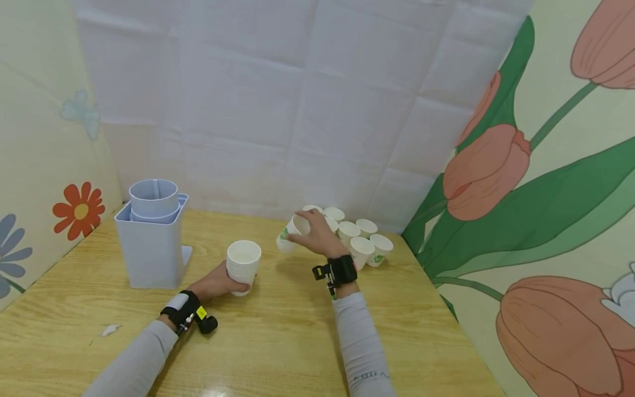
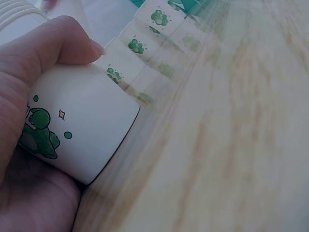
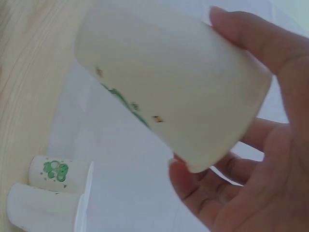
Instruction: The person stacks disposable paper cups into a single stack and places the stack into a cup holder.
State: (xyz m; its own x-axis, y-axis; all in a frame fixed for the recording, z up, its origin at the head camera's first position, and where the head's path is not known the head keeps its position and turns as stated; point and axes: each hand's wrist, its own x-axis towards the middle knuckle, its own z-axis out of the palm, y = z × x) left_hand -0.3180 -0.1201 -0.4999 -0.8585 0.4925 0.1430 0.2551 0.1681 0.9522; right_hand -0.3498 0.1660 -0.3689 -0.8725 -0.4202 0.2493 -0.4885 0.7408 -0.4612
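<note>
My left hand (image 1: 219, 282) grips a stack of nested white paper cups (image 1: 243, 259) just above the table. In the left wrist view the stack's lowest cup (image 2: 91, 116) shows a green cartoon print, with thumb and fingers curled round it. My right hand (image 1: 317, 236) pinches a single paper cup (image 1: 286, 237) near its rim, tilted and lifted off the table. That cup (image 3: 169, 82) fills much of the right wrist view. Several more white paper cups (image 1: 362, 248) stand upright in a group just right of and behind the right hand.
On the left stands a light blue square container (image 1: 151, 251) with a round blue cup-like part (image 1: 154, 193) in its top. A small white scrap (image 1: 109, 330) lies on the wooden table (image 1: 268, 347). A white sheet (image 1: 248, 110) hangs behind, and flower-printed walls flank both sides.
</note>
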